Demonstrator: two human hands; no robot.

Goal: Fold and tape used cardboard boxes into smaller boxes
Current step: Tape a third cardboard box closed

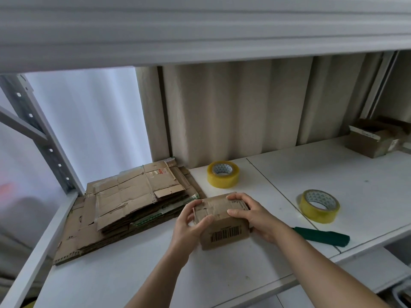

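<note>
1. Two bare forearms reach in from the bottom edge over the white shelf (222, 274), meeting at a small cardboard box (224, 227) that sits on the shelf surface near its front middle.
2. The left hand (189, 227) grips the box's left end, thumb curled over the near top edge and fingers wrapped round the far side.
3. The right hand (255, 215) holds the box's right end, fingers curled over the top flaps and thumb pressing on the upper face (a barcode label shows on the side facing the camera).
4. Just right of the right forearm lies a dark green tool (322, 236), flat on the shelf; what kind of tool it is cannot be told.
5. Beyond it stands a roll of yellow tape (320, 206), tilted slightly on its edge.
6. Left of the box, a stack of flattened cardboard (124, 203) lies against the shelf's left side, nearly touching the box.
7. Farther back sits a second yellow tape roll (223, 174), lying flat.
8. At the far right corner rest several small brown boxes (373, 141), in front of a pale curtain (233, 112).
</note>
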